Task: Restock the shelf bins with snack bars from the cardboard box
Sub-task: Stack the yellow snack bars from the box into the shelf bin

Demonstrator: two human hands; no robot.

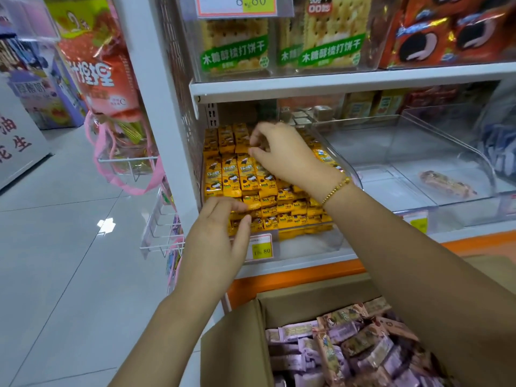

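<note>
A clear shelf bin (350, 170) at the left of the middle shelf is packed with rows of yellow snack bars (231, 177). My right hand (282, 155) hovers over the upper rows, its curled fingertips touching the bars there. My left hand (220, 236) rests at the bin's lower front left, fingers laid on the front row of yellow bars. An open cardboard box (237, 344) sits below at the bottom right, filled with purple and brown wrapped snack bars (343, 347). My right forearm crosses over the box.
To the right, a clear bin (474, 152) holds a single wrapped bar (446, 184). Cracker packs (234, 48) and red cookie packs (446, 32) stand on the shelf above. Wire hooks with hanging bags (117, 88) jut out at the left beside a tiled aisle floor (64, 233).
</note>
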